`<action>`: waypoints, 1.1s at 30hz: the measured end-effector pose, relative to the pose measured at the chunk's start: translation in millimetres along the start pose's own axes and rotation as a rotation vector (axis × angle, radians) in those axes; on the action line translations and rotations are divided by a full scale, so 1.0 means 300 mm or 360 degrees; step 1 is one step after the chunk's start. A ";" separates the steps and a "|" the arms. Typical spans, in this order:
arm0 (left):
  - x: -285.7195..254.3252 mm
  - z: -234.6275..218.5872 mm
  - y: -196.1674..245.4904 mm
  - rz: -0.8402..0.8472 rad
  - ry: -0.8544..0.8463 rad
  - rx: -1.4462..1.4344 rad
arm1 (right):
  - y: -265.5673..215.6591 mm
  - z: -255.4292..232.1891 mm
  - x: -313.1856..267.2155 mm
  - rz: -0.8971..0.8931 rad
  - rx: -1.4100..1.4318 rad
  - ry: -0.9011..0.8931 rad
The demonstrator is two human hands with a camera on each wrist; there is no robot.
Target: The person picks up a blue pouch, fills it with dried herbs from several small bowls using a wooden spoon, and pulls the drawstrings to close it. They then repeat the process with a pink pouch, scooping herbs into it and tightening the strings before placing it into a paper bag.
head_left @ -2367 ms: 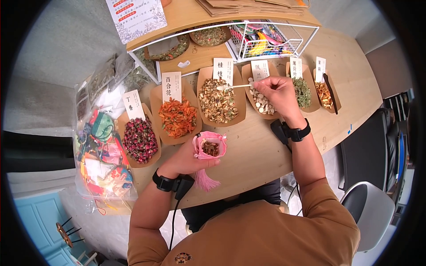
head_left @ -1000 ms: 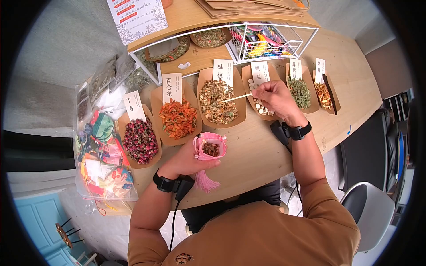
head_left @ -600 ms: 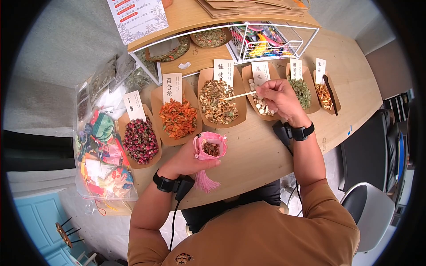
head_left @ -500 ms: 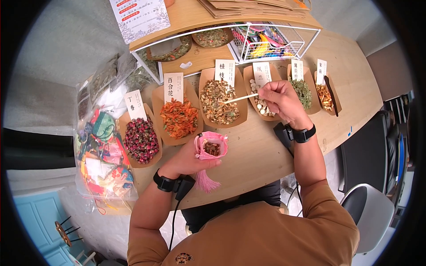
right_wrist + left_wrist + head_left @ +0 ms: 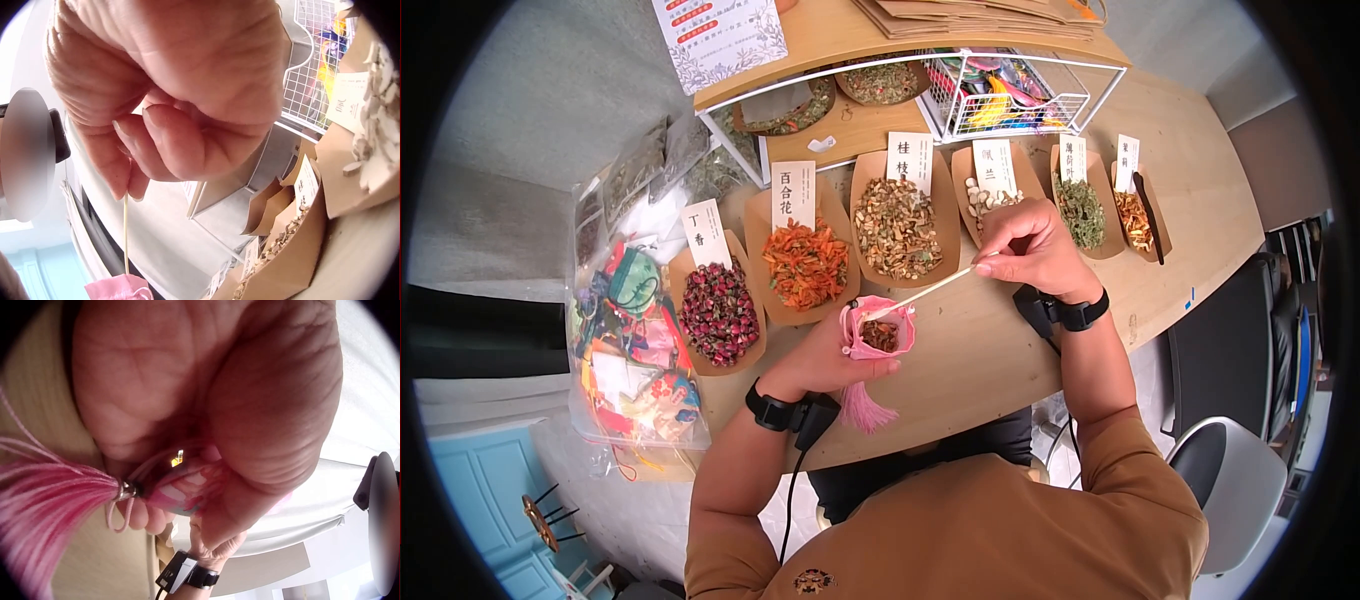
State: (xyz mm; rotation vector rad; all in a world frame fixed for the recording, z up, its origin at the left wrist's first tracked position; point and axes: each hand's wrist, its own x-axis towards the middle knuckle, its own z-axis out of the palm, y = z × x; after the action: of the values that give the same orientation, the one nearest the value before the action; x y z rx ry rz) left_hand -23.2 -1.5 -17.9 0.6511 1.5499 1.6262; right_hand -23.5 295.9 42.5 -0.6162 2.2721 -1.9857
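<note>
My left hand (image 5: 815, 355) grips a small pink drawstring pouch (image 5: 907, 338), mouth up, with brown dried bits (image 5: 881, 336) inside. A pink tassel (image 5: 866, 409) hangs below it. Between thumb and fingertips, my right hand (image 5: 1038, 248) pinches the thin pale handle of a small spoon (image 5: 940, 287), whose far end lies at the pouch's mouth. In the left wrist view, fingers curl round the patterned pouch (image 5: 187, 487) beside the tassel (image 5: 56, 512). The right wrist view shows the handle (image 5: 126, 231) running down to the pink pouch rim (image 5: 115, 287).
Behind the hands, several paper trays with labels hold dried rosebuds (image 5: 720, 315), orange petals (image 5: 805, 265), chopped stems (image 5: 898, 230), pale slices (image 5: 992, 200) and green leaves (image 5: 1082, 215). A wire basket (image 5: 1020, 115) stands behind. Left lies a plastic bag of pouches (image 5: 635, 350).
My right hand has brought the spoon from the tray of chopped stems down and towards me to the pouch's mouth. The left hand and pouch have stayed in place.
</note>
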 end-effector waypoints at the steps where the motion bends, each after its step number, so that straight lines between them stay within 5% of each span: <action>1: 0.000 0.000 -0.002 0.0001 0.0008 -0.0013 | 0.002 -0.005 0.000 -0.0030 -0.0004 -0.0018; 5: 0.004 -0.003 0.014 -0.0016 -0.0051 0.0027 | 0.026 0.001 -0.004 0.0075 0.0295 0.0257; 9: 0.001 -0.001 0.010 -0.0004 -0.0028 0.0014 | 0.037 -0.005 0.029 0.0324 0.0031 0.0808; 21: -0.003 -0.003 0.003 -0.0037 -0.0023 -0.0002 | 0.066 -0.034 0.029 0.0809 -0.0226 0.0459; 33: -0.002 -0.001 0.001 -0.0031 -0.0006 -0.0038 | 0.061 -0.015 0.035 0.0859 -0.0231 0.0339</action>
State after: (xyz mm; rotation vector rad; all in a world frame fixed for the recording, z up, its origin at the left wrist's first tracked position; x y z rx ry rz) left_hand -23.0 -2.1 -17.6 0.6240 1.5274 1.6254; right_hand -39.1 298.2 27.8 0.2063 2.3730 -1.6936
